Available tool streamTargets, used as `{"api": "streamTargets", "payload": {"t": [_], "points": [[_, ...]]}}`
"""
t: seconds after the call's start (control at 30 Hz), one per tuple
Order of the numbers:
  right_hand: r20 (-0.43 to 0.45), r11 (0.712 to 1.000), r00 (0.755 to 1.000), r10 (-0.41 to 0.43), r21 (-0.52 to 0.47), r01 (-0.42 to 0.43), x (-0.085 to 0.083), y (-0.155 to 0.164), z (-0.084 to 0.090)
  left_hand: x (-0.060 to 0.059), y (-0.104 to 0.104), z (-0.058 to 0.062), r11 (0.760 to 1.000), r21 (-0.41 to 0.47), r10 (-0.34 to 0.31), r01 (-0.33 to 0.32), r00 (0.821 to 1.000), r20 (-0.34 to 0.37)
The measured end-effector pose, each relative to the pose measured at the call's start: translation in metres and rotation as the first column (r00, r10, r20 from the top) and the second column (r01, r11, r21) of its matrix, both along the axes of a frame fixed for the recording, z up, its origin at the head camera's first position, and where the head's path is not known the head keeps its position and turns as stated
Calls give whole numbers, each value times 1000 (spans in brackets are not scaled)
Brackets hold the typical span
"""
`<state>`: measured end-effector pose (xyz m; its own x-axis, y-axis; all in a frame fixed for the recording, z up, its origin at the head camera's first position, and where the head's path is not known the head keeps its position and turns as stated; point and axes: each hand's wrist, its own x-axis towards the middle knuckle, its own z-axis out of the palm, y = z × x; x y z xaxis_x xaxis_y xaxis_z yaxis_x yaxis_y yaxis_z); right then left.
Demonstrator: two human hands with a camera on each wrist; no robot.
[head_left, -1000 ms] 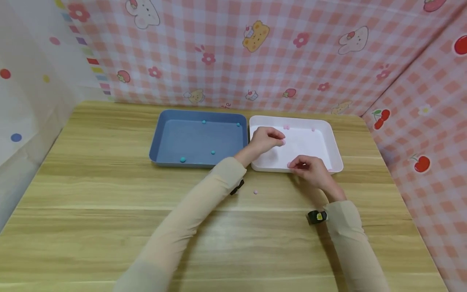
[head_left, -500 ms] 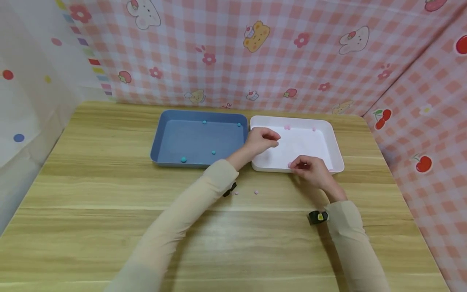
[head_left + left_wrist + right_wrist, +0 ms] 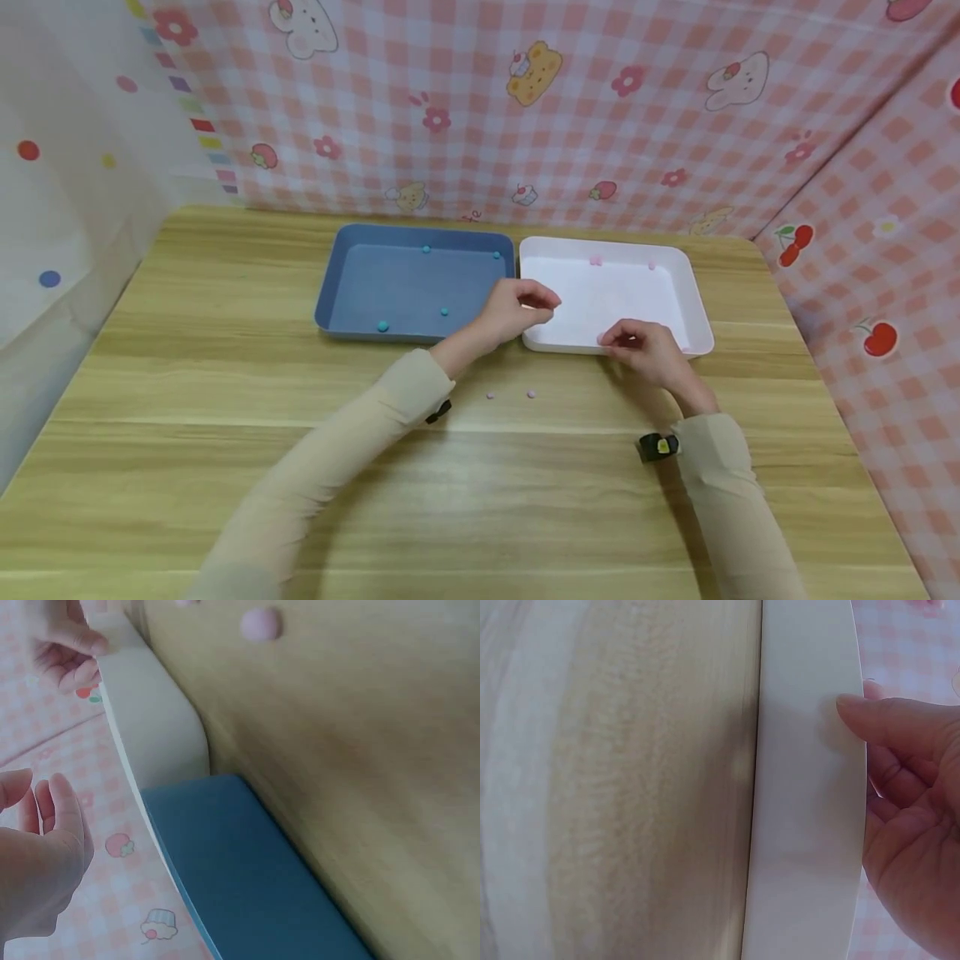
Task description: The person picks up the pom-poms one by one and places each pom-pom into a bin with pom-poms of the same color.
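A light wooden bench (image 3: 225,467) carries a shallow blue plastic tray (image 3: 408,287) and, touching its right side, a shallow white plastic tray (image 3: 678,275). The right hand (image 3: 645,350) grips the white tray's near rim, thumb outside. The left hand (image 3: 517,307) hovers over the seam between the trays, fingers loosely curled and holding nothing. Two small pink beads (image 3: 531,393) lie on the bench just before the trays.

Wooden table (image 3: 225,433) carries blue tray (image 3: 408,287), white tray (image 3: 693,321), pink beads (image 3: 531,393).
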<state>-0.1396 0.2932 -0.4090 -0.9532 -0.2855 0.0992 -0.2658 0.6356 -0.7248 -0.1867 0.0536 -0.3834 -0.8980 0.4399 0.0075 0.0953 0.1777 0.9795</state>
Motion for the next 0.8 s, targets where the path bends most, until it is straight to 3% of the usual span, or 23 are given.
{"api": "streamTargets", "payload": {"t": [0.3,0.53,0.8], "points": [[15,1000,1000,-10,9,10,0,-1,1,21,-23,-11,998,-6,-68,68,997,-39],[17,1000,1000,-7,23,7,-1,-2,0,38,-43,-22,996,-58,-66,66,998,6],[39,1000,999,-18,17,17,0,-1,1,51,-55,-27,985,-102,-135,136,991,23]]}}
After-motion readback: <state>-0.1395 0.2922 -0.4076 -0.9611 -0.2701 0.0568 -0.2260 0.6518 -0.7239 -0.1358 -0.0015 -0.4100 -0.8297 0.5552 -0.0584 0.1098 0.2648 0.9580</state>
